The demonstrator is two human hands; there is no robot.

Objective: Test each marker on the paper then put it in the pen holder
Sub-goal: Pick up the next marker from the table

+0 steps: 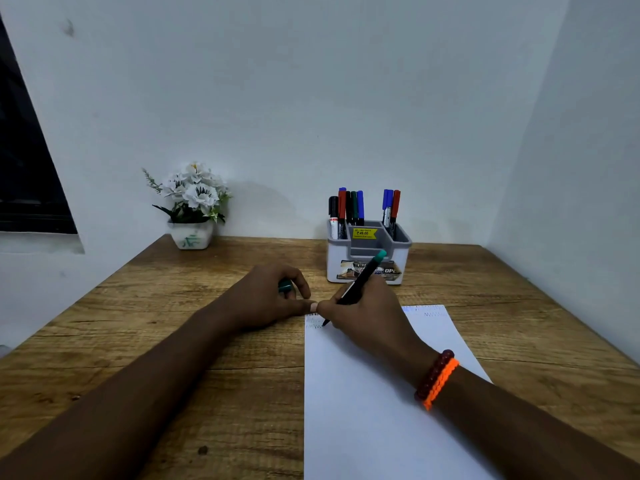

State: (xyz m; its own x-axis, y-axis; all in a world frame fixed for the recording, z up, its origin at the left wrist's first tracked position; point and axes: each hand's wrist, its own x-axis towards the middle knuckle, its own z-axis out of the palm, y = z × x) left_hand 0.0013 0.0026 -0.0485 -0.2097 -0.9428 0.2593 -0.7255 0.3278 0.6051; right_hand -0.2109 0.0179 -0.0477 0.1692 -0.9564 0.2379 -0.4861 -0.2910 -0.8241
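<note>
The right hand (360,313) holds a marker (360,280), its tip on the paper (363,410). The left hand (273,296) pinches the cap (285,286).

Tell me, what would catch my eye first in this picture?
Probably the right hand writing with a green marker at the far left corner of the white paper. Beside it, the left hand holds the green cap. Behind them, a pen holder bristles with coloured markers.
</note>
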